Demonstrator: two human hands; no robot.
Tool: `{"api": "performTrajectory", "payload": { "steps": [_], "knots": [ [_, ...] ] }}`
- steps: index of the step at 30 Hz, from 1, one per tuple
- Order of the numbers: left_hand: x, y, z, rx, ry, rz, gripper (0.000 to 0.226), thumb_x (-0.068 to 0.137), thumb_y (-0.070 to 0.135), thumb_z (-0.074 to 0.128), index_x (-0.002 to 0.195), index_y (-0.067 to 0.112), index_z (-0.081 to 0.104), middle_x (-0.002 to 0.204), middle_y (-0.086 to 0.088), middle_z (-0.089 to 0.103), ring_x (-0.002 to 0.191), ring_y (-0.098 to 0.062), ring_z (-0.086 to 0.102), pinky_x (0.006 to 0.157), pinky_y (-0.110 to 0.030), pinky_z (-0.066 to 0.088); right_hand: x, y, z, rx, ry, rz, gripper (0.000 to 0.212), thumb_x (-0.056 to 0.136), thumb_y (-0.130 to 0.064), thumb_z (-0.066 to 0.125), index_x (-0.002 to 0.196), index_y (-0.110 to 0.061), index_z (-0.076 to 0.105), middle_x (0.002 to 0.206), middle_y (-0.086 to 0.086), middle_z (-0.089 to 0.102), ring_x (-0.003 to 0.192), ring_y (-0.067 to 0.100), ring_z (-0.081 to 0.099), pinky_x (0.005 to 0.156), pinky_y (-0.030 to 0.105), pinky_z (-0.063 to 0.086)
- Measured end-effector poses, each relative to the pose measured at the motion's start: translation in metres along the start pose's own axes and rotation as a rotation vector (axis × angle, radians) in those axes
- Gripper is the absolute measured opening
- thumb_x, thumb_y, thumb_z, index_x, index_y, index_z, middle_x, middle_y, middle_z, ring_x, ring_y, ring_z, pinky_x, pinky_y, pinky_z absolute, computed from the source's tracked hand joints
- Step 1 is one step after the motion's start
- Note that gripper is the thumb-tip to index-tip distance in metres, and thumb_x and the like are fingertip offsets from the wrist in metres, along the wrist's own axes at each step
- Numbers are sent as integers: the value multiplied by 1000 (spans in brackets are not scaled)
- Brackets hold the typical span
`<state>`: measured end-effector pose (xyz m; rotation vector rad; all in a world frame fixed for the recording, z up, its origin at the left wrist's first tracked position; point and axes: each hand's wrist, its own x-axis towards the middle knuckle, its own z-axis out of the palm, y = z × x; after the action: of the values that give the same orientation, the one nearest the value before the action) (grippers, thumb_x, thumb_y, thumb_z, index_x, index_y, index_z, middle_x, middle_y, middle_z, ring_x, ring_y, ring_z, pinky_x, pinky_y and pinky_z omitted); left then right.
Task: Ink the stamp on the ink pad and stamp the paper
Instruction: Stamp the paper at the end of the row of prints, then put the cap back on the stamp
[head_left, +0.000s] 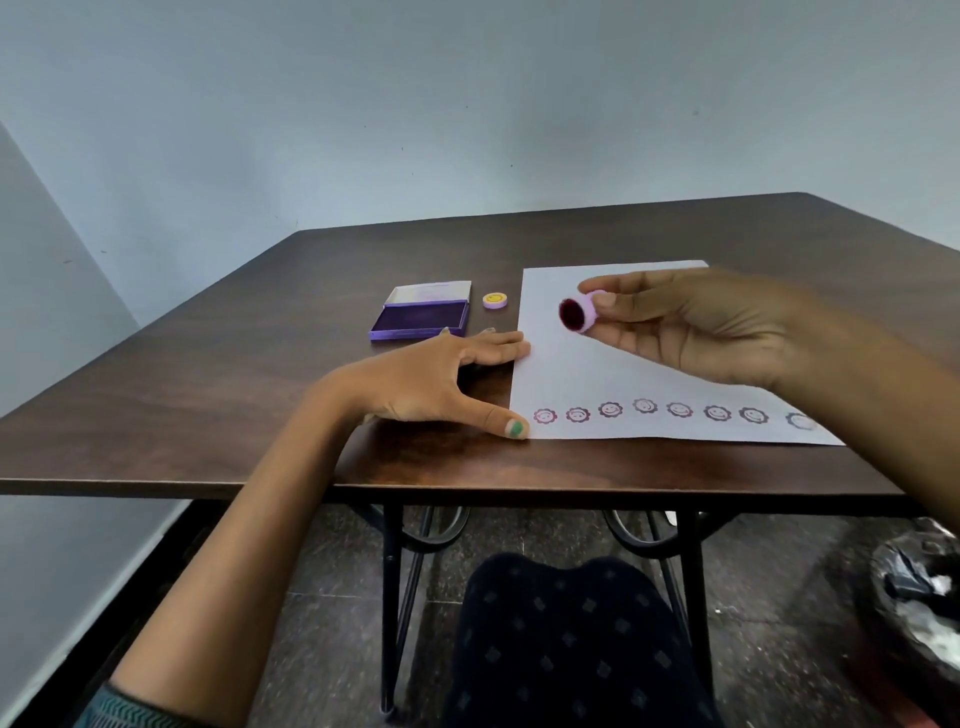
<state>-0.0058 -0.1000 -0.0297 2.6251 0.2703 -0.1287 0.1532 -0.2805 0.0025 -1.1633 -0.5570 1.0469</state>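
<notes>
My right hand (696, 325) holds a small pink round stamp (582, 312) between thumb and fingers, raised above the white paper (597, 374), its dark inked face turned to the left. A row of several smiley flower prints (644, 410) runs along the paper's near edge. My left hand (436, 384) lies flat on the table, fingers spread, its fingertips and thumb touching the paper's left edge. The open purple ink pad (422, 317) sits on the table just beyond my left hand, lid tilted back.
A yellow smiley stamp cap (494, 300) lies between the ink pad and the paper. The dark wooden table (234, 364) has its near edge close to my body. A black plastic bag (919, 587) sits on the floor at the right.
</notes>
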Motion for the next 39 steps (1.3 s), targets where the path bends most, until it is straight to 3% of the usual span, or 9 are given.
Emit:
{"api": "performTrajectory", "payload": {
  "steps": [6, 10, 15, 18, 24, 28, 31, 37, 39],
  "knots": [
    [1, -6, 3, -3, 41, -2, 94, 63, 74, 64, 144, 47, 26, 139, 44, 13, 136, 10, 8, 107, -20, -6, 4, 2, -8, 200, 38, 95, 31, 61, 6, 59, 91, 5, 64, 81, 15, 74, 77, 21, 73, 70, 30, 60],
    [0, -5, 3, -119, 106, 49, 91, 63, 71, 66, 143, 40, 34, 125, 53, 22, 110, 40, 19, 92, 11, 11, 6, 2, -9, 224, 43, 103, 31, 61, 7, 58, 92, 6, 63, 82, 16, 74, 77, 23, 73, 67, 31, 61],
    [-6, 0, -8, -284, 297, 78, 67, 69, 60, 62, 130, 34, 56, 138, 26, 49, 124, 14, 42, 102, -10, 32, 10, -7, -6, 218, 15, 55, 28, 60, 6, 61, 88, 7, 67, 85, 17, 74, 82, 23, 73, 70, 30, 60],
    [-7, 2, -30, -269, 435, 52, 49, 72, 55, 61, 116, 34, 65, 118, 20, 64, 107, 13, 57, 86, -6, 41, 17, -16, 1, 205, -11, 24, 29, 60, 5, 62, 88, 6, 67, 83, 16, 75, 80, 22, 73, 69, 28, 60],
    [20, 5, -79, -91, 504, -16, 36, 86, 36, 65, 118, 22, 66, 109, 13, 64, 82, 22, 56, 67, 7, 38, 41, -34, 18, 240, -28, -6, 12, 81, 7, 55, 89, 6, 64, 79, 15, 74, 72, 20, 73, 71, 29, 60],
    [49, 2, -87, -21, 464, -88, 36, 84, 31, 69, 116, 14, 67, 118, -2, 68, 102, -9, 61, 87, -13, 44, 56, -38, 23, 233, -24, -5, 13, 84, 8, 54, 94, 8, 63, 87, 15, 71, 74, 19, 71, 71, 29, 60],
    [74, -5, -80, 61, 383, -123, 35, 85, 29, 68, 113, 7, 66, 118, -8, 68, 95, -11, 58, 68, -8, 40, 63, -35, 20, 230, -13, 2, 16, 85, 9, 52, 98, 9, 61, 88, 16, 70, 80, 21, 70, 68, 29, 60],
    [100, -22, -55, 261, 304, -181, 23, 85, 39, 64, 102, 22, 64, 106, -2, 62, 100, -21, 55, 90, -31, 40, 68, -31, 9, 212, 7, -12, 21, 83, 9, 54, 103, 9, 60, 98, 17, 67, 89, 22, 67, 68, 28, 60],
    [102, -25, -49, 396, 319, -209, 33, 88, 46, 56, 108, 21, 66, 118, 2, 63, 108, -22, 55, 98, -40, 38, 69, -32, 9, 208, 5, -27, 19, 83, 9, 54, 101, 8, 61, 98, 16, 67, 89, 21, 67, 68, 28, 60]
  ]
}}
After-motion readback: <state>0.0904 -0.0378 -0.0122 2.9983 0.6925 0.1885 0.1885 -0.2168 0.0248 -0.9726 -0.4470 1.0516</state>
